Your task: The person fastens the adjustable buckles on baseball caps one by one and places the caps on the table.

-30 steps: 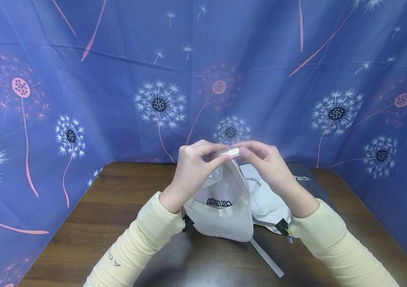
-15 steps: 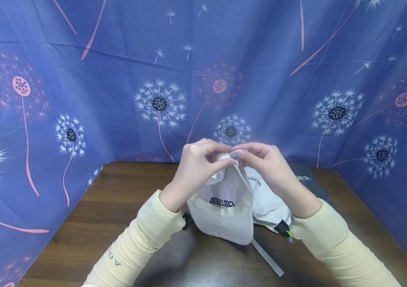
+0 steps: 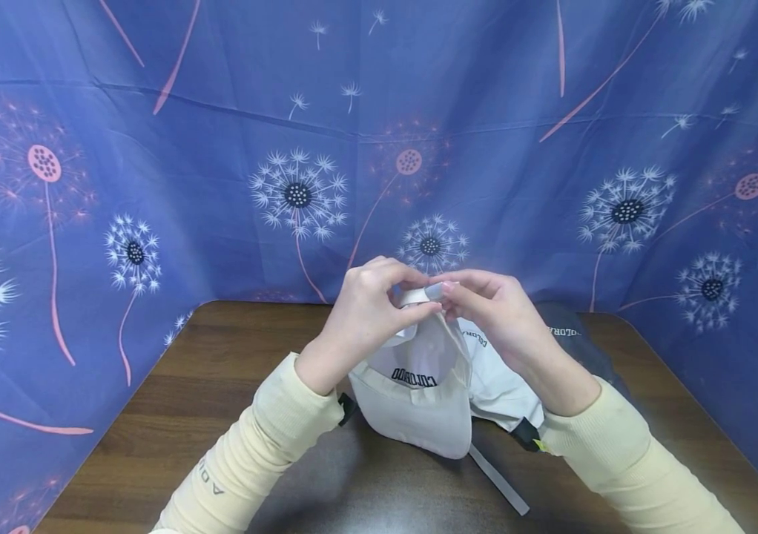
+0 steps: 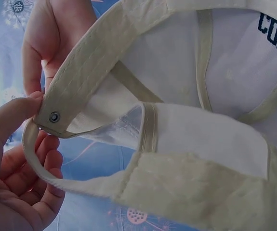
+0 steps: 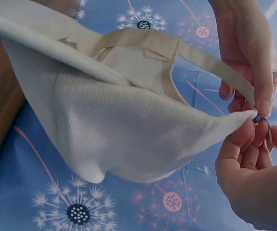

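Observation:
A cream baseball cap (image 3: 415, 426) hangs upside down in front of me, its open inside and dark lettering toward me. My left hand (image 3: 366, 315) pinches the back of the cap at the adjuster strap (image 4: 75, 185). In the left wrist view, its thumb tip presses the band's corner beside a metal eyelet (image 4: 55, 117). My right hand (image 3: 495, 315) pinches the grey strap end (image 3: 434, 291) between thumb and index finger, close to the left fingertips. In the right wrist view, a small dark piece (image 5: 258, 119) shows between both hands' fingers, partly hidden.
Behind the right forearm a white cap (image 3: 495, 378) lies on the brown wooden table (image 3: 232, 371), beside a dark grey cap (image 3: 566, 330). A flat light grey strap (image 3: 498, 480) lies toward the front. Blue dandelion-print cloth (image 3: 219, 185) hangs around the table's back and sides.
The strap piece between the fingertips has turned, from a bright white face to a grey end. The cap has shifted slightly right and down; both hands have stayed almost in place.

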A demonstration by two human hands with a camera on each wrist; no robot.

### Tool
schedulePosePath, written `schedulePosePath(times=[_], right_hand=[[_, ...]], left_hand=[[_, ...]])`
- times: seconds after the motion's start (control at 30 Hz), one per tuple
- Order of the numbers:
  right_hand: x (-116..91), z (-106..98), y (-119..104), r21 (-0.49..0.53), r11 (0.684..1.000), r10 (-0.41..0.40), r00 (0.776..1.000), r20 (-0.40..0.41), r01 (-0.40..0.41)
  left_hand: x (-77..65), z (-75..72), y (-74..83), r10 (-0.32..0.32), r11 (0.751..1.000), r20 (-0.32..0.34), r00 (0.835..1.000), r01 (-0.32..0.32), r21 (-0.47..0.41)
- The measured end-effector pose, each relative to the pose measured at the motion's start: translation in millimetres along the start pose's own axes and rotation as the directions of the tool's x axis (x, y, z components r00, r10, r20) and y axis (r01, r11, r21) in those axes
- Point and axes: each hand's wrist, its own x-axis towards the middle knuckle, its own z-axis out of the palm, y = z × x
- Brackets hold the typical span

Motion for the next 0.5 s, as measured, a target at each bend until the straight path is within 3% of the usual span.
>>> schedulePosePath(times=[0.2, 0.5], right_hand=[[-0.8, 0.1, -0.3, 0.069, 0.997, 0.031, 0.999, 0.017, -0.032], [-1.6, -1.5, 1.6, 0.138, 0.990, 0.034, 0.999, 0.042, -0.039]], left_hand=[[0.2, 0.0, -0.9, 0.010, 1.000, 0.016, 1.000, -0.010, -0.013], [2.0, -0.9, -1.9, -0.016, 0.999, 0.095, 0.995, 0.019, -0.039]])
